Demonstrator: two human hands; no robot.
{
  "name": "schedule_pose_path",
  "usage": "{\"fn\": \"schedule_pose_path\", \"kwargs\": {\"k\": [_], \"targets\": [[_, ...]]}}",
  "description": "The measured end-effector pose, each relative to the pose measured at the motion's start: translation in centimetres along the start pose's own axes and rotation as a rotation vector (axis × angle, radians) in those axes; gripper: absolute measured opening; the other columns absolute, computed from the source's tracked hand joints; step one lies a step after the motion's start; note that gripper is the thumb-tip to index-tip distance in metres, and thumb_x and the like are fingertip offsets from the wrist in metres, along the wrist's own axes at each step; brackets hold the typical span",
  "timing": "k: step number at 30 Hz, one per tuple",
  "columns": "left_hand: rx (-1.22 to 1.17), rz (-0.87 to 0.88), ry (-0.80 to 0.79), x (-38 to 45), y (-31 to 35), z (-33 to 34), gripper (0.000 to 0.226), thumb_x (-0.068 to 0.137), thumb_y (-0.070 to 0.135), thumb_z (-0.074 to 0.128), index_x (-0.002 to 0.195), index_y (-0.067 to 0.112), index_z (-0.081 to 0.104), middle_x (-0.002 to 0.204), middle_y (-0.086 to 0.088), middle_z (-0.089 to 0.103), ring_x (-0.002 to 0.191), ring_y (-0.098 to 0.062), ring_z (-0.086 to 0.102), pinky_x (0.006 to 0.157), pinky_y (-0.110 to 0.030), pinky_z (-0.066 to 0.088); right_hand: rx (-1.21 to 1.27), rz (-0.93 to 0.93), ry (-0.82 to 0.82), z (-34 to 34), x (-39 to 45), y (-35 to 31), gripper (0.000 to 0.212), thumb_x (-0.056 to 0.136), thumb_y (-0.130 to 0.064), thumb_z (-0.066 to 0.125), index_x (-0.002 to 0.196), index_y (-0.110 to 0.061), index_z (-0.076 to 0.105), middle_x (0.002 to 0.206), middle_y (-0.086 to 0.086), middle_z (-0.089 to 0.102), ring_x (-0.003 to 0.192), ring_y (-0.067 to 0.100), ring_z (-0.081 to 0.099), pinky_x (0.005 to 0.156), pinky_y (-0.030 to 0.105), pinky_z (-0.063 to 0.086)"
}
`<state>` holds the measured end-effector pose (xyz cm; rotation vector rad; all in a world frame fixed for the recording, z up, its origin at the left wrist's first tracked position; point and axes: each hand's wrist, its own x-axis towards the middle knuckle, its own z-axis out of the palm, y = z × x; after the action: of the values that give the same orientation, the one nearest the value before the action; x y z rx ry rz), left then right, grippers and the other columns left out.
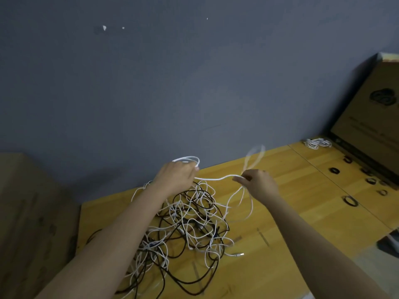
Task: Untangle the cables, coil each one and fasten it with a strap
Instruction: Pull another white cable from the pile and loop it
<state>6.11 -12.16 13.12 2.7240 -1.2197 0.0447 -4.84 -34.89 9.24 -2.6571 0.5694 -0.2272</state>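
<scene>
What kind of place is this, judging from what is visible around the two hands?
Probably a plain workroom or storage corner, not a home living area: a wooden table against a bare grey wall, large cardboard boxes at the sides, and a heap of tangled cables being sorted.

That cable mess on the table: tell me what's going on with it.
A person is working one white cable free of a tangled pile of black and white cables on the wooden table. The left hand holds gathered loops of it; the right hand pinches the cable with a loop rising above it. Most of the pile is still knotted. One coiled white bundle lies at the far right, near several black straps.
</scene>
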Motion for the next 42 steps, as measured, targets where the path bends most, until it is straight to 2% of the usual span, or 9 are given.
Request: {"fn": "schedule_pose_path", "kwargs": {"k": [6,9,12,19,22,27,32,37,42], "targets": [[-0.102,-0.192,0.017,1.0,-2.3,-1.1,0.037,0.104,0.031,0.025,0.104,0.01,0.056,0.113,-0.012,0.063,0.099,-0.029,0.058,0.078,-0.035,0.043,0.755,-0.073,-0.231,-1.1,-0.4,-2.8,0.028,0.097,-0.026,0.053,0.081,-0.012,0.072,0.084,0.006,0.073,0.091,0.022,0.068,0.087,0.033,0.049],[-0.225,-0.181,-0.039,0.9,-2.0,-1.5,0.044,0.105,0.033,0.024,0.132,0.009,0.05,0.139,-0.01,0.052,0.119,-0.027,0.054,0.091,-0.034,0.042,1.019,-0.059,-0.247,-1.5,-0.7,-4.1,0.031,0.103,-0.021,0.039,0.086,-0.007,0.062,0.058,0.005,0.06,0.063,0.019,0.063,0.066,0.026,0.053],[-0.354,-0.141,-0.079,0.8,-0.8,-1.9,0.048,0.105,0.037,0.026,0.144,0.013,0.041,0.151,-0.002,0.039,0.129,-0.023,0.048,0.102,-0.034,0.039,0.7,-0.122,-0.095,-1.2,-0.3,-5.2,0.031,0.103,-0.026,0.041,0.079,-0.017,0.058,0.046,-0.01,0.04,0.043,0.006,0.037,0.048,0.025,0.032],[-0.176,-0.027,-0.08,0.4,0.5,-2.4,0.027,0.103,0.033,0.032,0.094,0.017,0.052,0.111,-0.003,0.062,0.104,-0.024,0.058,0.074,-0.03,0.038,-0.425,-0.199,0.141,-1.7,0.3,-6.3,0.046,0.101,-0.051,0.027,0.109,-0.018,0.058,0.089,0.008,0.068,0.083,0.031,0.065,0.055,0.028,0.033],[-0.132,-0.038,-0.008,0.6,-1.0,-2.3,0.03,0.103,0.03,0.033,0.097,0.013,0.058,0.111,-0.003,0.063,0.107,-0.023,0.058,0.086,-0.033,0.044,-0.258,-0.214,0.045,-1.4,0.3,-5.6,0.049,0.096,-0.06,0.03,0.122,-0.028,0.056,0.08,-0.002,0.066,0.09,0.026,0.065,0.061,0.029,0.037],[-0.036,-0.4,0.236,0.3,-5.6,-1.1,0.037,0.104,0.025,0.032,0.083,0.01,0.059,0.086,-0.004,0.064,0.074,-0.02,0.058,0.066,-0.03,0.042,0.534,0.007,0.054,-0.1,-0.8,-0.9,0.048,0.083,-0.072,0.045,0.107,-0.035,0.065,0.074,0.007,0.063,0.068,0.019,0.058,0.065,0.036,0.045],[-0.129,-0.646,0.285,-0.3,-7.4,0.5,0.04,0.104,0.024,0.034,0.089,0.003,0.064,0.089,-0.014,0.066,0.087,-0.032,0.063,0.067,-0.03,0.037,0.365,-0.063,0.039,3.6,-1.0,2.3,0.021,0.094,-0.029,0.059,0.086,-0.02,0.076,0.08,0.006,0.068,0.08,0.024,0.061,0.071,0.034,0.044],[-0.186,-0.757,0.366,-2.7,-11.3,1.2,0.039,0.104,0.02,0.035,0.089,-0.004,0.062,0.096,-0.024,0.065,0.094,-0.039,0.062,0.078,-0.041,0.046,0.356,0.394,0.268,4.6,-1.6,6.4,0.027,0.098,-0.021,0.05,0.092,-0.005,0.071,0.095,0.023,0.069,0.091,0.039,0.062,0.067,0.035,0.037],[-0.429,-0.718,0.222,-3.4,-10.9,1.0,0.044,0.105,0.025,0.03,0.132,-0.005,0.047,0.136,-0.024,0.051,0.124,-0.039,0.048,0.099,-0.041,0.037,0.609,0.683,0.397,4.6,-1.7,5.7,0.035,0.102,-0.024,0.041,0.1,0.0,0.066,0.095,0.027,0.065,0.09,0.04,0.061,0.076,0.038,0.045]]}}
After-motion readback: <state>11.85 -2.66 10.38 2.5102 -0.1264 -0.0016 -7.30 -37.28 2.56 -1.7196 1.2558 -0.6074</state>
